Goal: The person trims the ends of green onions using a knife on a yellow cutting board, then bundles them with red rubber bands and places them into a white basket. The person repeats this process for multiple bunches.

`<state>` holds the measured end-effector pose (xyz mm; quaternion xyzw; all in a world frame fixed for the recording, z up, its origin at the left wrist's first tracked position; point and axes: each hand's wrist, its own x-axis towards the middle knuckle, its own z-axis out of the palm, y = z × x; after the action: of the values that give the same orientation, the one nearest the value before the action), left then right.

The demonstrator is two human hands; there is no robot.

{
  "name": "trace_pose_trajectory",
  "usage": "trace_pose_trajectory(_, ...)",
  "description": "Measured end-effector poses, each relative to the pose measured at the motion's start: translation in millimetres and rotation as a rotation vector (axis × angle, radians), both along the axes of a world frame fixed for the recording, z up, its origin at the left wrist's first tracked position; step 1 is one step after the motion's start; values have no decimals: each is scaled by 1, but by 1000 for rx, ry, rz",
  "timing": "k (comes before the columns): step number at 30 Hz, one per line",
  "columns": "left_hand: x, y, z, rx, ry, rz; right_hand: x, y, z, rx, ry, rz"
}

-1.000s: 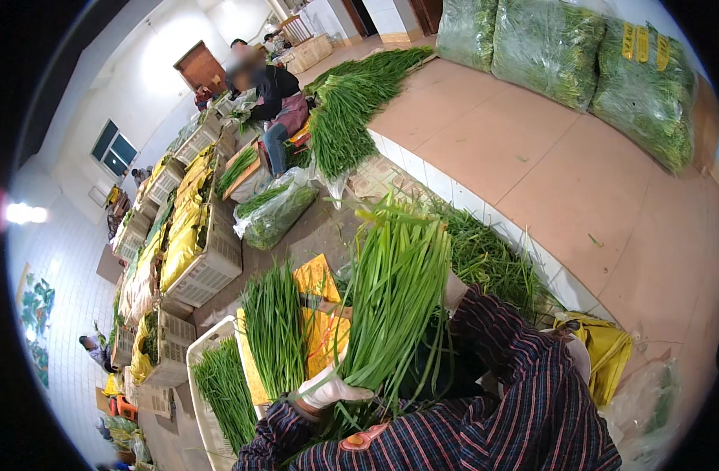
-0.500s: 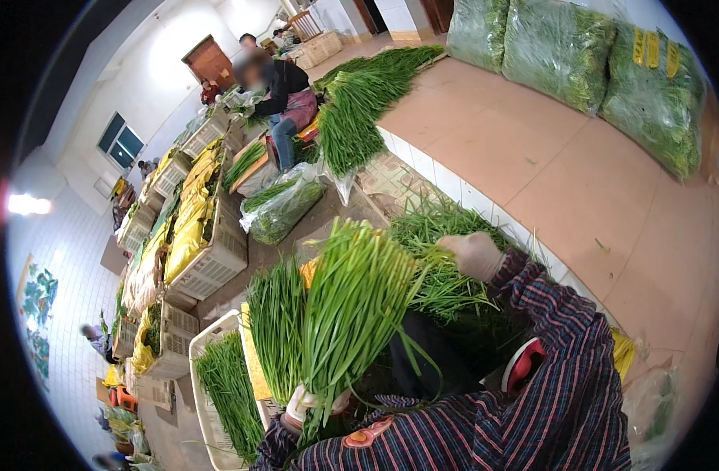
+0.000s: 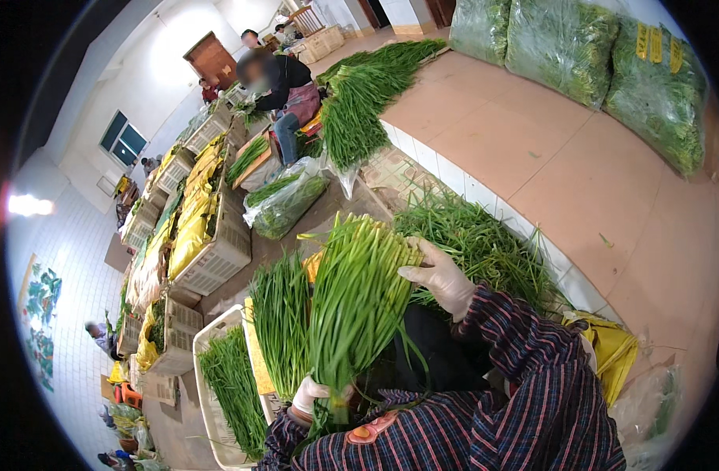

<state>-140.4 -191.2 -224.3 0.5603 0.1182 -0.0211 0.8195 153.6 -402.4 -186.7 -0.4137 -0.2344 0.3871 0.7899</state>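
A thick bunch of long green chives point(image 3: 359, 294) slants across my lap, paler ends pointing up and away. My left hand point(image 3: 307, 395), in a whitish glove, is closed around its lower part near my body. At the upper right of the bunch, my gloved right hand point(image 3: 446, 281) touches the pale ends, with thumb and fingers apart. A second bunch of chives point(image 3: 278, 326) leans just left of the held one, against a yellow-edged board point(image 3: 257, 349). Further left, more chives lie in a white plastic basket point(image 3: 218, 321).
Loose green leaves point(image 3: 485, 247) are heaped right of my knees, beside a tiled step point(image 3: 485, 125). Bagged greens point(image 3: 559, 51) stand on it. Ahead sit a clear bag of chives point(image 3: 285, 208), stacked crates point(image 3: 218, 263) and a seated person point(image 3: 289, 94). A yellow bag point(image 3: 611, 353) lies by my right elbow.
My right hand has moved left and toward me, from over the loose leaves to the ends of the bunch. My left hand keeps its hold.
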Motion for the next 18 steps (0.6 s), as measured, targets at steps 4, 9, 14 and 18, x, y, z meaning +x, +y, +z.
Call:
trace_pose_trajectory(4, -14, 7, -11, -43, 15, 29, -14, -10, -8, 19, 26, -80)
trace_pose_trajectory(9, -22, 10, -23, 118, 99, 66, -20, -21, -29, 28, 158, -97)
trace_pose_trajectory(14, -28, 15, -27, 185, 132, 68, 19, -12, -56, -61, 292, -187)
trace_pose_trajectory(18, -29, 23, -18, 249, 149, 52, 94, -33, -99, -452, -149, -317)
